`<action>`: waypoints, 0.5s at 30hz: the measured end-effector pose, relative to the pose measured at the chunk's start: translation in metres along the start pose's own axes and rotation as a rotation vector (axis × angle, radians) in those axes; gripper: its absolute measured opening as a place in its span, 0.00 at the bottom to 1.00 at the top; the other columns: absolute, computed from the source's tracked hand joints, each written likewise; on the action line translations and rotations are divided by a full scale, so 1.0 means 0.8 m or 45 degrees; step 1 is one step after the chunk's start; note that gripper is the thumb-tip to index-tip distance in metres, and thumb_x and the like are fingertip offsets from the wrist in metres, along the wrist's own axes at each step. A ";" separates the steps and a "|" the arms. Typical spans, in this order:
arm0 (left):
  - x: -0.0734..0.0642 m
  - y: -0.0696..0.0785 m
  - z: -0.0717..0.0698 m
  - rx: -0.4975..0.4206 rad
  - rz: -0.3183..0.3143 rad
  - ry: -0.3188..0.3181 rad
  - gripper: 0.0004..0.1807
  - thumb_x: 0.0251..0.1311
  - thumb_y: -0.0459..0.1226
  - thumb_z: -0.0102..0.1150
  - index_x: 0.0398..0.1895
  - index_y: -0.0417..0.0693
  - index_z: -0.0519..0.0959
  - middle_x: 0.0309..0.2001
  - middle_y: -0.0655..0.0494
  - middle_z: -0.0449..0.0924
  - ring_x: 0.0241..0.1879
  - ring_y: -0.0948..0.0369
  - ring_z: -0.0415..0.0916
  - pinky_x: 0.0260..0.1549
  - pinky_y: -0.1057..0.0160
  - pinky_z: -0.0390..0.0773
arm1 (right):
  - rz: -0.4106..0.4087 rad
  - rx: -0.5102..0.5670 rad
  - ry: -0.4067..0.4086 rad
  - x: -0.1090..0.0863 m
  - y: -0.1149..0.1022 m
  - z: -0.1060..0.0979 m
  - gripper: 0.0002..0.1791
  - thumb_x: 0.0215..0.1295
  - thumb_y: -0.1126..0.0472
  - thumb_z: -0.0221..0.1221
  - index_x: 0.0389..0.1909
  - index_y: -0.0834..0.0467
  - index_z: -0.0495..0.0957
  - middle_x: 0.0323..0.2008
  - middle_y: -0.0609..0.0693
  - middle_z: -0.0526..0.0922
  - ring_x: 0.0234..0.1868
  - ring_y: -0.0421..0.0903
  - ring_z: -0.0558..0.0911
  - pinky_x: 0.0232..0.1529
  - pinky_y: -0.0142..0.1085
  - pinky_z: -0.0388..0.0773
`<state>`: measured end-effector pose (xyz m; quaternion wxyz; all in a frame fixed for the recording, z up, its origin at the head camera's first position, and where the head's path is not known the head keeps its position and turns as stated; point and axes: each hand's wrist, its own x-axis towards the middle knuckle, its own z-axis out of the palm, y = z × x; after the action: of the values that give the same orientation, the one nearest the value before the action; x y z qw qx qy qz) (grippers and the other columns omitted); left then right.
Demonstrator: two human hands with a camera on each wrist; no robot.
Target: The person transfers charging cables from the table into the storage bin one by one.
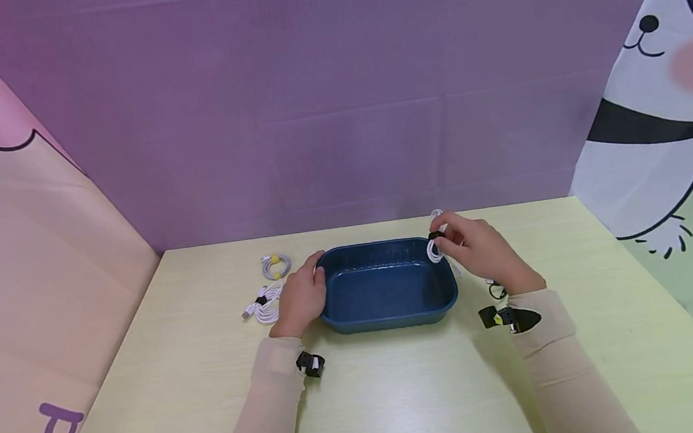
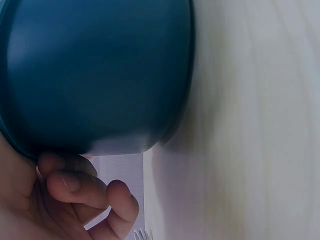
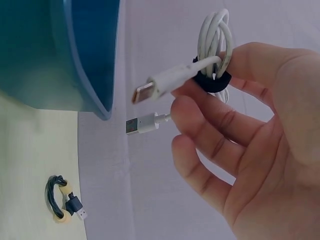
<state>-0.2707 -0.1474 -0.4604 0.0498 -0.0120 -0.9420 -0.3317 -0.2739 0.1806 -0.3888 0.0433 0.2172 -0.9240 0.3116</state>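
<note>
Coiled white cable (image 3: 215,40), upper right in right-wrist view: my right hand (image 1: 478,247) pinches it. Blue basin (image 1: 385,289), lower centre in head view: my left hand (image 1: 300,297) grips its left end. Dark cable (image 3: 51,197), lower left, right-wrist view.

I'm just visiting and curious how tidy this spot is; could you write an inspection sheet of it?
Surface: pale wood-grain table
Job's things: blue basin; strapped white cable
Clutter: nothing seen beyond the cables
Hands: left hand holds the basin's left end; right hand pinches the strapped white cable near the basin's far right corner
Cables: left of the basin, a yellow-tied pale coil and a black-tied white bundle; right of it, a black coil
Surroundings: purple backdrop; printed cartoon animal at right
</note>
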 end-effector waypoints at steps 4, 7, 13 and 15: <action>0.000 -0.001 0.000 0.001 -0.002 -0.002 0.24 0.79 0.41 0.43 0.75 0.53 0.68 0.62 0.42 0.81 0.53 0.43 0.82 0.48 0.43 0.80 | -0.008 -0.008 0.010 0.001 -0.002 0.002 0.10 0.75 0.61 0.58 0.53 0.52 0.76 0.30 0.50 0.82 0.29 0.46 0.75 0.32 0.39 0.72; 0.000 -0.001 0.000 0.001 -0.002 -0.003 0.24 0.78 0.41 0.44 0.75 0.53 0.68 0.62 0.42 0.81 0.51 0.44 0.83 0.45 0.44 0.81 | -0.002 -0.007 0.003 0.001 -0.005 0.003 0.10 0.75 0.61 0.57 0.53 0.52 0.76 0.30 0.49 0.82 0.29 0.46 0.75 0.32 0.39 0.71; -0.001 0.000 -0.001 -0.002 -0.002 -0.006 0.24 0.78 0.41 0.44 0.75 0.52 0.68 0.61 0.41 0.82 0.48 0.45 0.83 0.42 0.46 0.81 | 0.012 -0.011 -0.009 0.002 -0.010 0.005 0.10 0.74 0.61 0.57 0.54 0.52 0.76 0.29 0.49 0.81 0.28 0.46 0.74 0.30 0.38 0.70; 0.000 0.000 -0.001 -0.002 0.000 -0.002 0.24 0.78 0.41 0.43 0.75 0.52 0.68 0.61 0.42 0.82 0.49 0.45 0.83 0.44 0.45 0.81 | 0.008 -0.017 -0.008 0.002 -0.010 0.006 0.10 0.74 0.61 0.58 0.53 0.52 0.76 0.29 0.49 0.81 0.28 0.46 0.73 0.30 0.38 0.70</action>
<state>-0.2703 -0.1477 -0.4598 0.0488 -0.0124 -0.9418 -0.3325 -0.2716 0.1712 -0.3880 0.0409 0.2151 -0.9269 0.3049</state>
